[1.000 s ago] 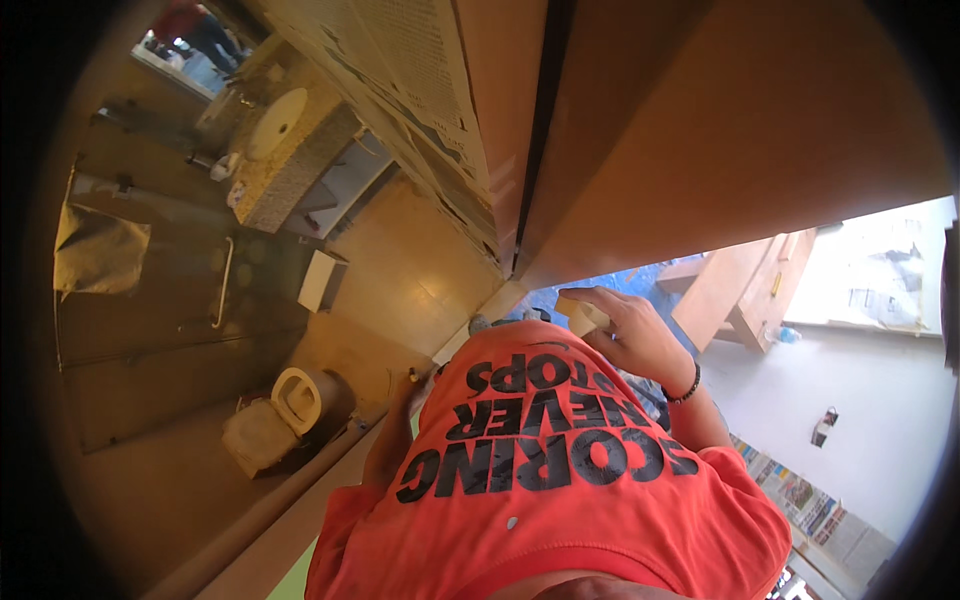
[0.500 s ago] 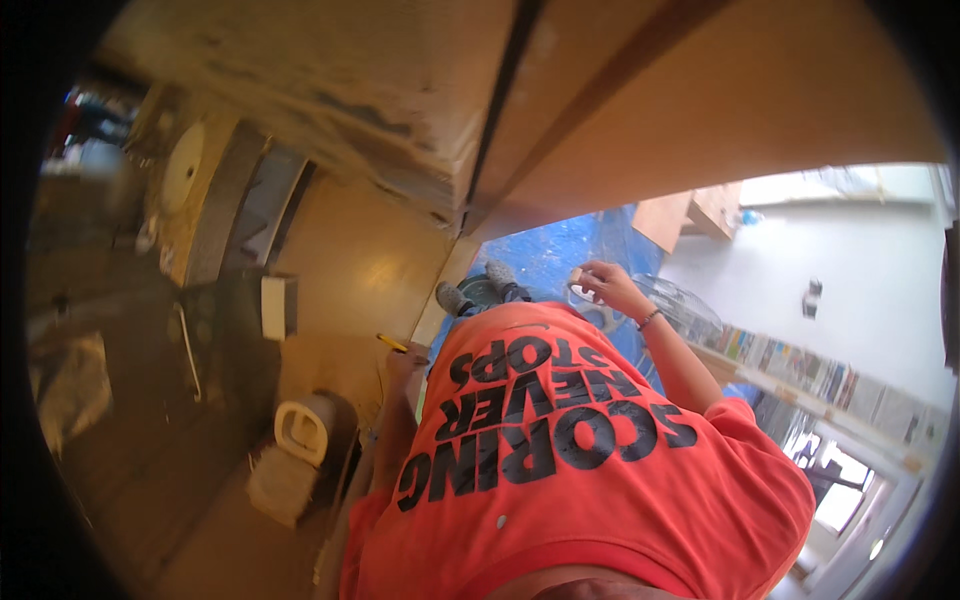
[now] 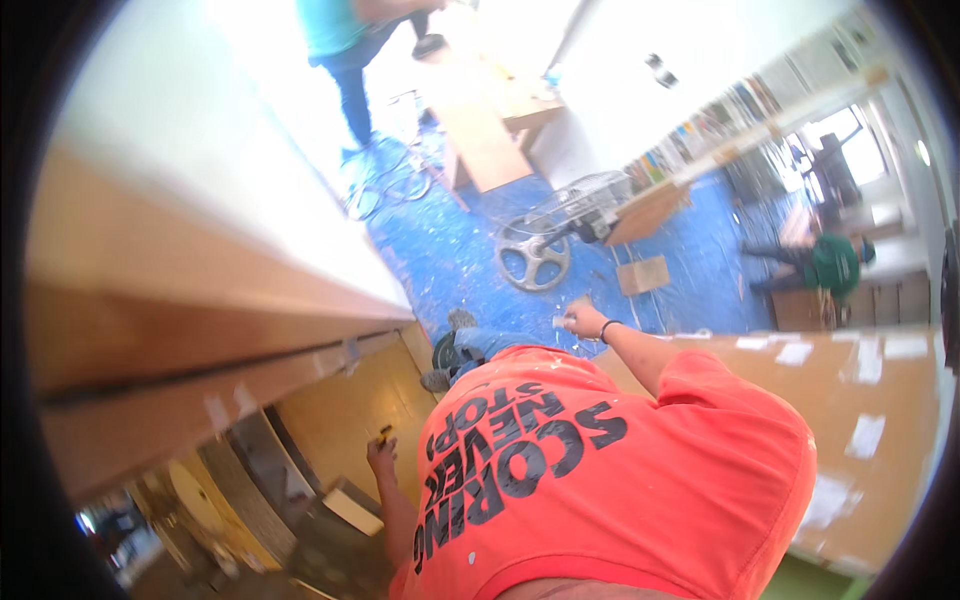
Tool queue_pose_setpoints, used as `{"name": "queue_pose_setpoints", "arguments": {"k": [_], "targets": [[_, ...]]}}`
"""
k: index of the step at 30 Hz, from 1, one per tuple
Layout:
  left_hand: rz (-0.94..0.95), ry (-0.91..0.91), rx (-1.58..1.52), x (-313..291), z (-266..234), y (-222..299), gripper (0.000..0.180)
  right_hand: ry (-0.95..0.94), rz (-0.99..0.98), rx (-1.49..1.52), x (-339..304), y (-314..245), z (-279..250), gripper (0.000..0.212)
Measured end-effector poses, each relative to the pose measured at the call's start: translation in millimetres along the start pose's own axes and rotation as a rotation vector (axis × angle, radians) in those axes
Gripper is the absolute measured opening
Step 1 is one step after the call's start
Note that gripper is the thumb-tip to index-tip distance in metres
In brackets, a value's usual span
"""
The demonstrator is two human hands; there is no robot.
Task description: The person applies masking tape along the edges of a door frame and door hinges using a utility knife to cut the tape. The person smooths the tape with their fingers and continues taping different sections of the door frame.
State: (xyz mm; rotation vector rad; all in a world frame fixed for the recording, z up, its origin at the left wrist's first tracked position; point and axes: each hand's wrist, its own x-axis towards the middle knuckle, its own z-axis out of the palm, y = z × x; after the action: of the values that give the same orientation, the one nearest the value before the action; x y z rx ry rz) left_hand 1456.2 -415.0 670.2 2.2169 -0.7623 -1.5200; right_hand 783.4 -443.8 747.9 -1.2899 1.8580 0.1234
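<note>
My left hand (image 3: 381, 457) is closed around a small yellow-and-black tool (image 3: 385, 434), which sticks up past the fingers; its exact kind is too small to make out. It hangs to the left of my orange shirt, over a brown board surface. On the other side, my right hand (image 3: 583, 318) grips a pale roll of tape (image 3: 562, 322) in its fingertips, held out in front of me above the blue floor sheeting (image 3: 440, 262).
A grey fan (image 3: 533, 255) stands on the sheeting ahead. Brown panels (image 3: 480, 135) lie beyond it. One person (image 3: 345, 60) stands at far left, another in green (image 3: 832, 266) at right. A board with white patches (image 3: 850, 385) is at my right; a wooden edge (image 3: 180, 395) crosses the left.
My view has swung round, bringing the fan, two people and the patched board into sight. Both hands keep hold of their things; my left hand now sits lower in view.
</note>
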Motion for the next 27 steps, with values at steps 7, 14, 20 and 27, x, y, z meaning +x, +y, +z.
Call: {"name": "queue_pose_setpoints", "arguments": {"k": [7, 14, 20, 27], "targets": [[-0.024, -0.290, 0.181, -3.8, 81.4, 78.1, 0.024, -0.070, 0.397, 0.015, -60.4, 43.4, 57.4, 0.042], [0.059, -0.414, 0.366, 40.1, 141.1, 168.9, 0.024, -0.074, 0.570, 0.116, -95.1, 92.3, 106.8, 0.041], [0.156, -0.496, 0.438, 62.3, 172.0, 225.7, 0.024, 0.007, 0.548, 0.402, -100.0, 87.0, 162.7, 0.039], [0.237, -0.628, 0.542, 78.0, 189.9, 254.6, 0.025, 0.249, 0.703, 1.032, -92.5, 49.6, 209.8, 0.033]]}}
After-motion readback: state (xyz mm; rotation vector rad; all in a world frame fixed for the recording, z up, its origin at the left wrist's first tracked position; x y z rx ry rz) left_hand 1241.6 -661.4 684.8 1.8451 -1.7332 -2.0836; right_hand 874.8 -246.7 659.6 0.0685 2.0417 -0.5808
